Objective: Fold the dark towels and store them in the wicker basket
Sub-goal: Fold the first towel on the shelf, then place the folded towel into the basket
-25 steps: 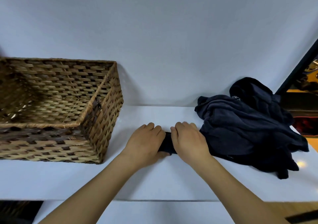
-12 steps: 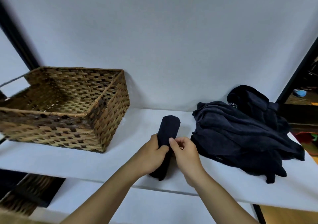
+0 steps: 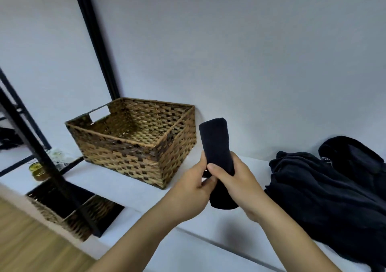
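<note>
Two hands held one rolled dark towel (image 3: 217, 146) upright above the white shelf (image 3: 129, 190), lifted clear of its surface. The right hand (image 3: 240, 186) had its fingers and thumb wrapped round the roll's middle, the thumb lying across the front. The left hand (image 3: 192, 190) gripped the same roll from the other side, its fingers curled in against the cloth just below the right thumb. The roll's upper end stood free above both hands and its lower end stuck out beneath them.

The wicker basket (image 3: 117, 144) sat to the left on the shelf, close against the wall, near the roll but not touching it. I could see its woven bottom, and no towel lay inside. A heap of unfolded dark towels (image 3: 325, 192) lay on the shelf to the right, just beside the right wrist. A black frame post (image 3: 96, 39) ran up behind the basket, and a second woven bin (image 3: 62, 213) stood on a lower level at the left.
</note>
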Motion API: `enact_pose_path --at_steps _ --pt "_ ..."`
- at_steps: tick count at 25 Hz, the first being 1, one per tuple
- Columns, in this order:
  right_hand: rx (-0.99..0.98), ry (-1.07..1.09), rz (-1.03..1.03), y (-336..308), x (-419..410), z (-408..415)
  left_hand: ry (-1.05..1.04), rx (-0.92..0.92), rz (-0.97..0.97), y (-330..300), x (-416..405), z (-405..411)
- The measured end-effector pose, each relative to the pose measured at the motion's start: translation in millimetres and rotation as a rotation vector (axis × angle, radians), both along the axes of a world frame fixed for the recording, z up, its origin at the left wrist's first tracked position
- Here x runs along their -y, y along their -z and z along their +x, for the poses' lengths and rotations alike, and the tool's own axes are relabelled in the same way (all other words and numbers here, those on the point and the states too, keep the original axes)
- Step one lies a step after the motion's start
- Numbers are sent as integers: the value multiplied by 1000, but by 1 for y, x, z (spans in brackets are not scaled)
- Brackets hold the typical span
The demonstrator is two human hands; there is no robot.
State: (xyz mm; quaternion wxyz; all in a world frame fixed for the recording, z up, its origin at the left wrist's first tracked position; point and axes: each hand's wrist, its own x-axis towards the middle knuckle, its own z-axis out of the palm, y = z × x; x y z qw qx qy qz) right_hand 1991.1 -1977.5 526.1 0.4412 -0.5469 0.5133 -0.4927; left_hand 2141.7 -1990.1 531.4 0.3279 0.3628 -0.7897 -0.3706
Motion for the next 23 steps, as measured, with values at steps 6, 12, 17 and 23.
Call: enact_pose_path --at_steps 6,12,17,23 --pt "-229 -134 -70 -59 32 16 -349 526 -1037 -34 44 54" --pt "-963 -152 -275 -94 91 74 -182 809 -893 -93 121 134" --pt "-1112 -15 -312 -115 170 138 -104 677 -421 -125 223 219" --pt "-914 -78 -49 -81 279 178 -81 706 -165 -93 338 276"
